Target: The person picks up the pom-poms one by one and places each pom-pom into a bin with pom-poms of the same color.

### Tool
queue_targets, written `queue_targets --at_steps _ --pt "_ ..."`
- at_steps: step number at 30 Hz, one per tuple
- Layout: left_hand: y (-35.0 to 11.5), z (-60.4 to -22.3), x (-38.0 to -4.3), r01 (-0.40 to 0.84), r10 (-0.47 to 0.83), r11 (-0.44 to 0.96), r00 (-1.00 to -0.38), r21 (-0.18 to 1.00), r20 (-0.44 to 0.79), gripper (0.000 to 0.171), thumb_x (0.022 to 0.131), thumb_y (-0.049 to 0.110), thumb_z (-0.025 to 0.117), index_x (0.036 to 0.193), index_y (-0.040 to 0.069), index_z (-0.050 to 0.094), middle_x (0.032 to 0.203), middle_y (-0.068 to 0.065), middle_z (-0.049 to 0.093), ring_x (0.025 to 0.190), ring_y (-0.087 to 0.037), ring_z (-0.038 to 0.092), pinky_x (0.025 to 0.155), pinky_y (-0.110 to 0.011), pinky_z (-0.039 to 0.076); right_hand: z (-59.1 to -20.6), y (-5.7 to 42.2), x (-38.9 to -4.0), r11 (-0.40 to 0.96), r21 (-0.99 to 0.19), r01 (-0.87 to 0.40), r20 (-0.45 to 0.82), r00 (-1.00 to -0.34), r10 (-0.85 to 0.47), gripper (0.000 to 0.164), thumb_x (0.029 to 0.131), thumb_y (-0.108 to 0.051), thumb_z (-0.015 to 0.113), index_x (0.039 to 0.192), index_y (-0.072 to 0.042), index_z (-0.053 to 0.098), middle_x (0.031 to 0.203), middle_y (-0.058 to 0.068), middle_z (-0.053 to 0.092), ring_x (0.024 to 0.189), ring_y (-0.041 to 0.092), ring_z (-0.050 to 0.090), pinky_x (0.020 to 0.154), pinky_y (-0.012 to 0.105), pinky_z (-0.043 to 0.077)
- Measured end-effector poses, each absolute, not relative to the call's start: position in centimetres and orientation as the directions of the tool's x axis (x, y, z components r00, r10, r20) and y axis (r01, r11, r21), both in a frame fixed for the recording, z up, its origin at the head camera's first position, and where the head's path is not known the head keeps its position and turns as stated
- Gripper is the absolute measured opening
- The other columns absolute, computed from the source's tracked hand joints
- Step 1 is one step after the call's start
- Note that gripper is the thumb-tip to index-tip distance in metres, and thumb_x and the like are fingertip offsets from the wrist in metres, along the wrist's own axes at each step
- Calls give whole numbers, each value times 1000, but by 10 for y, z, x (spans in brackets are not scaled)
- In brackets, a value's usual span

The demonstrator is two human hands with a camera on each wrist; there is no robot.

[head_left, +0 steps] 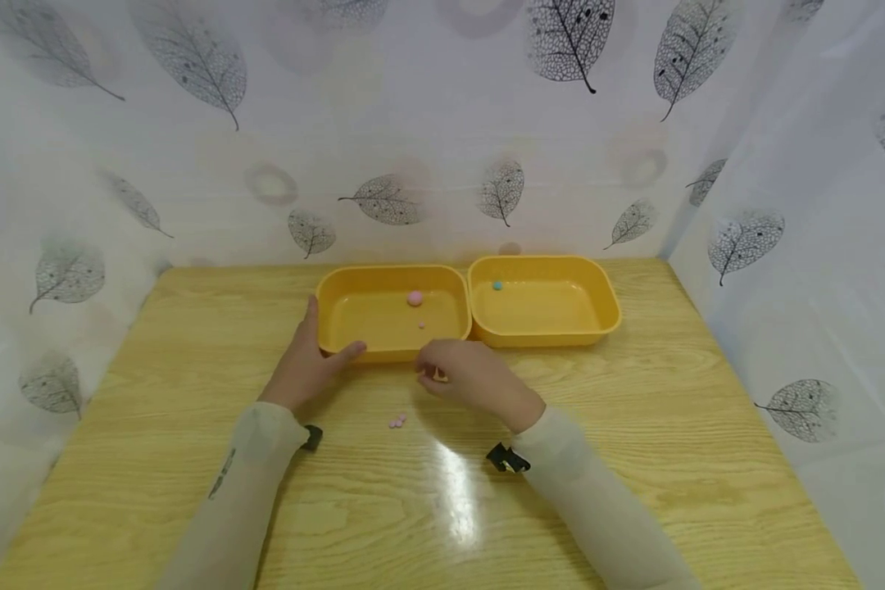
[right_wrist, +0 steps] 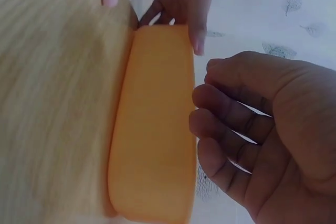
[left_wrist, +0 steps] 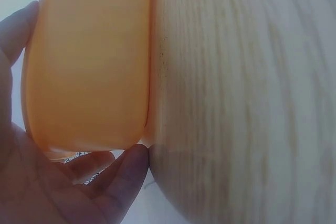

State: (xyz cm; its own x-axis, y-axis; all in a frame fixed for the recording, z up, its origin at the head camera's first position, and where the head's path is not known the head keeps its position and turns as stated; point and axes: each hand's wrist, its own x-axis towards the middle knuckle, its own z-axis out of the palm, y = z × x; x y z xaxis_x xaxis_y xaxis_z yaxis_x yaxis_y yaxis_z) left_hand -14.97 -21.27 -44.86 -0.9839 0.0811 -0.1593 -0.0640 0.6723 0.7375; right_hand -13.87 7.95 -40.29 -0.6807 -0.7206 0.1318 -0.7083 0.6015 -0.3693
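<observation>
Head view: left grip (head_left: 302, 365) has a yellow tray (head_left: 391, 357) by its corner. Right grip (head_left: 479, 378) curled, can't tell if holding anything, pink beads (head_left: 398, 424) nearby.

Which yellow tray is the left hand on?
The left tray in the head view: the left hand grips its near-left corner, and pink balls lie inside. The right tray holds a blue ball.

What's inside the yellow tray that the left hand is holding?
The tray holds a larger pink ball and a tiny pink bead. The inner face of the near wall is hidden, and the right hand covers part of that wall's rim; anything there can't be seen.
</observation>
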Motion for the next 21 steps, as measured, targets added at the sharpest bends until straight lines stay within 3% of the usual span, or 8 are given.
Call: queue_targets --at_steps 6,13,21 --pt "-212 -448 -150 -54 83 665 -986 745 -146 121 92 70 63 161 23 -24 172 -13 -11 157 -43 4 123 -65 13 -411 66 -132 546 -357 -758 68 -604 -794 6 99 -19 71 104 -17 73 94 -9 68 81 4 59 72 22 50" --pt "-213 -448 -150 -56 86 663 -985 747 -150 122 90 73 62 161 24 -24 172 -12 -12 157 -43 4 123 -66 13 -416 56 -125 528 -368 -765 27 -576 -817 11 98 -26 74 104 -17 75 98 -8 70 83 3 60 75 22 53" --pt "-213 -449 -150 -65 79 669 -984 740 -158 122 89 75 62 161 25 -24 172 -12 -10 157 -43 5 123 -66 14 -426 50 -116 482 -355 -801 23 -523 -852 6 102 -21 68 100 -20 74 93 -10 63 82 4 56 77 21 49"
